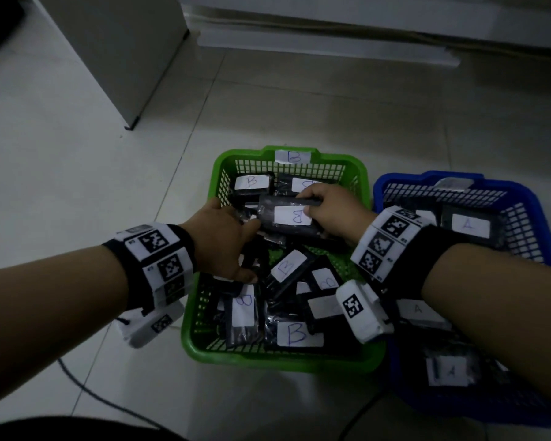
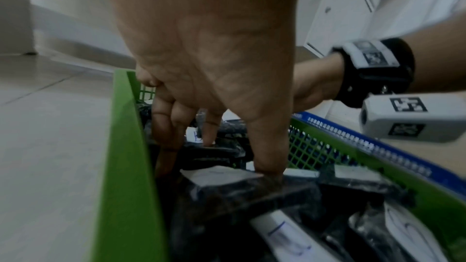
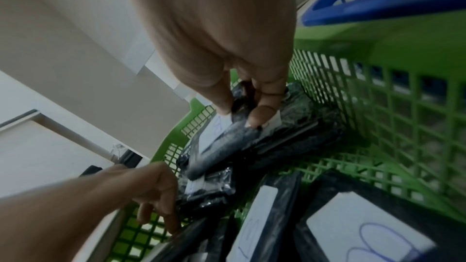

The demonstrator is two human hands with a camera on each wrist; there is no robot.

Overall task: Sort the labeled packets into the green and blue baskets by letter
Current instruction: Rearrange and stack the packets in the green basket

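Observation:
The green basket [image 1: 268, 361] carries a "B" tag on its far rim and holds several black packets with white "B" labels. My right hand [image 1: 309, 206] pinches the far end of one black "B" packet [image 1: 287, 224] and holds it raised over the pile; the right wrist view shows thumb and fingers [image 3: 262, 115] clamped on the packet [image 3: 227, 142]. My left hand [image 1: 248, 249] reaches into the basket's left side, its fingers [image 2: 209, 132] straight down among the packets and its thumb on a label. The blue basket [image 1: 395, 183] at the right holds "A" packets.
Both baskets stand side by side on a pale tiled floor. A grey cabinet [image 1: 109, 58] stands at the back left and a white furniture base [image 1: 331, 36] runs along the back. A dark cable [image 1: 86, 393] crosses the floor near my left forearm.

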